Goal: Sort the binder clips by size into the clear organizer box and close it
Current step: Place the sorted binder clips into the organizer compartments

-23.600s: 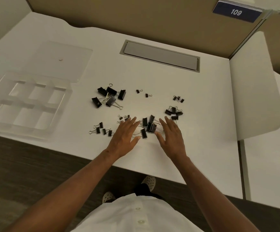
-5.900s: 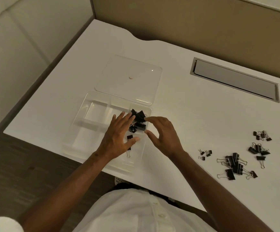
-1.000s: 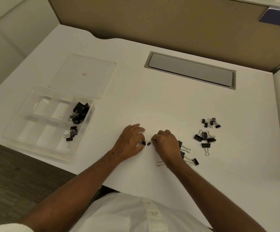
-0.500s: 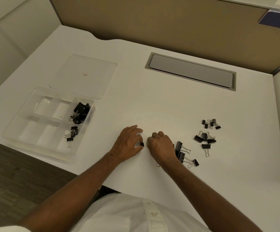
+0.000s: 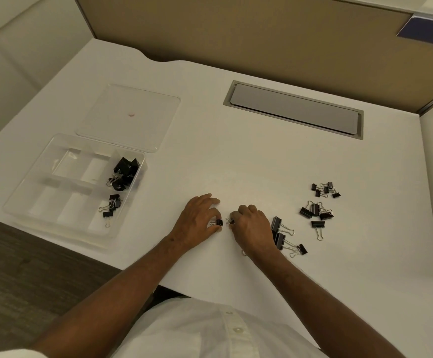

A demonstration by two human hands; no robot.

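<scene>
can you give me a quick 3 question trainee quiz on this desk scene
1. True or false: the lid is closed on the box.
2. Multiple choice: which box compartments hold clips? A) the two at the left B) the two at the right C) all six
3. Short answer: what does each hand pinch?

Key
1. False. The lid lies flat on the desk behind the open box.
2. B. Large clips fill the far right compartment, smaller clips the near right one; the rest look empty.
3. The left hand pinches a tiny clip and the right hand another tiny clip.
</scene>
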